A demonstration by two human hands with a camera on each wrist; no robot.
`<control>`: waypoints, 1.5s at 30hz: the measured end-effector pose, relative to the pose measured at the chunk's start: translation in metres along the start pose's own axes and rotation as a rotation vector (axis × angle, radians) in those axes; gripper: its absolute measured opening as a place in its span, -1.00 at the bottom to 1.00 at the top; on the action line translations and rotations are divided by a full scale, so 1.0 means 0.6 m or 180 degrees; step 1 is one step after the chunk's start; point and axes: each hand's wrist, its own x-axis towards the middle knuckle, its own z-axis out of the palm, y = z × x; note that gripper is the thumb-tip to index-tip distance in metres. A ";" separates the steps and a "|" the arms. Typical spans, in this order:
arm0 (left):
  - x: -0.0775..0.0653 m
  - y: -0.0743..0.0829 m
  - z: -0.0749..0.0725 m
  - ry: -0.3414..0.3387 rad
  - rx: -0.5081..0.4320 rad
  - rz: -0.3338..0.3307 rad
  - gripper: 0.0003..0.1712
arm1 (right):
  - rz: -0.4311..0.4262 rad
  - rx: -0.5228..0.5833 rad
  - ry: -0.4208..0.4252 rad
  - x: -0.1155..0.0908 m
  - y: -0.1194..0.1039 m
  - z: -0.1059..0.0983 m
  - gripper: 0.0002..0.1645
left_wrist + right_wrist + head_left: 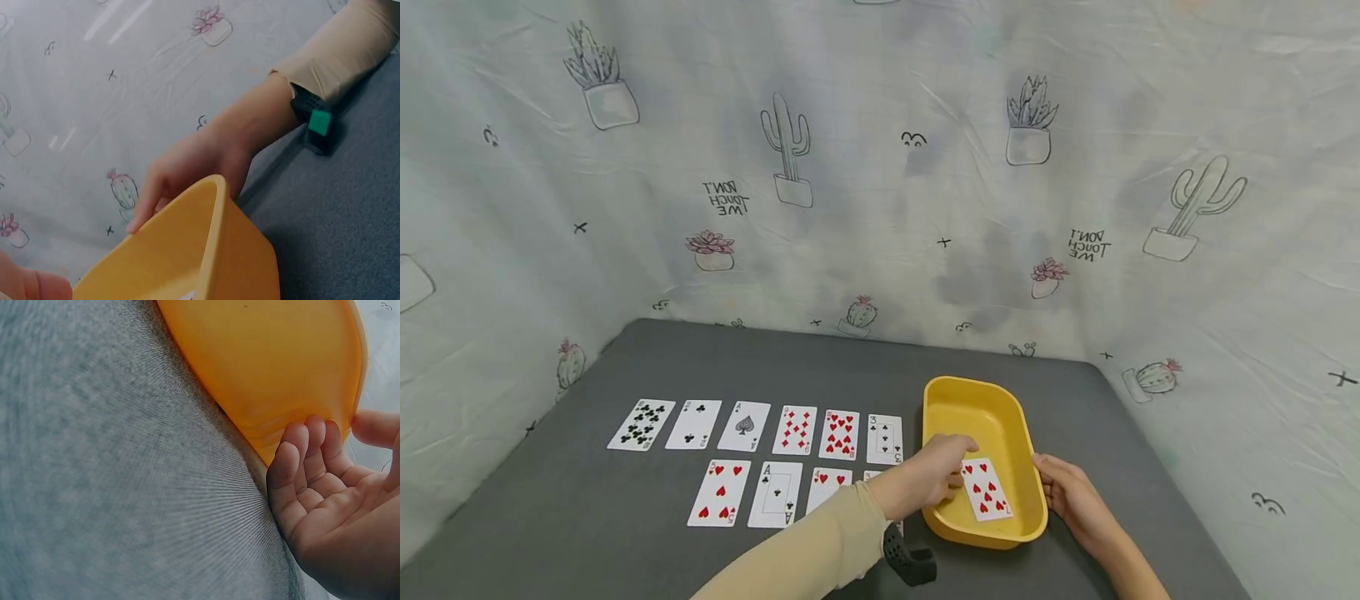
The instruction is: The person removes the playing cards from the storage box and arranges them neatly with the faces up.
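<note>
A yellow plastic tub (951,527) stands on the grey tabletop, with a seven of hearts card (987,490) face up inside it. My left hand (931,477) reaches over the tub's left rim, fingers at the card's upper left corner. I cannot tell whether they pinch it. Part of a finger (47,286) shows above the tub in the left wrist view. My right hand (1073,500) grips the tub's right side. In the right wrist view its thumb (374,427) lies at the rim and its curled fingers are against the outer wall.
Left of the tub lie two rows of face-up cards, among them an ace of spades (744,426), a two of clubs (693,425) and a five of hearts (719,493). My left forearm partly covers the lower row. A printed cloth (880,183) hangs behind the table.
</note>
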 end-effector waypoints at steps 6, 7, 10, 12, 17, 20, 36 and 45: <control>0.012 -0.003 0.002 -0.0122 -0.0106 0.0076 -0.33 | 0.0026 0.0028 0.0002 0.001 0.001 0.001 -0.38; 0.014 -0.004 0.002 -0.0138 -0.0087 0.0082 -0.36 | 0.0022 0.0022 -0.0001 0.001 0.002 0.001 -0.37; 0.018 -0.008 0.002 -0.0201 -0.0042 0.0066 -0.43 | 0.0044 -0.0010 0.0069 0.002 0.002 0.003 -0.35; 0.025 -0.013 0.003 -0.0242 -0.0055 0.0039 -0.45 | 0.0040 -0.0027 0.0094 0.002 0.001 0.005 -0.33; 0.039 -0.021 0.006 -0.0286 -0.0148 -0.0057 -0.50 | 0.0023 -0.0027 0.0079 0.003 0.004 0.004 -0.33; 0.043 -0.022 0.008 -0.0285 -0.0029 -0.0053 -0.54 | -0.0002 -0.0050 0.0051 0.005 0.006 0.002 -0.32; 0.056 -0.022 0.013 -0.0541 0.0529 0.0189 -0.49 | 0.0012 0.0003 -0.0030 0.007 0.002 0.002 -0.33; 0.064 -0.029 0.013 -0.0747 0.0521 0.0212 -0.53 | -0.0049 -0.0009 -0.0077 0.004 0.005 0.000 -0.33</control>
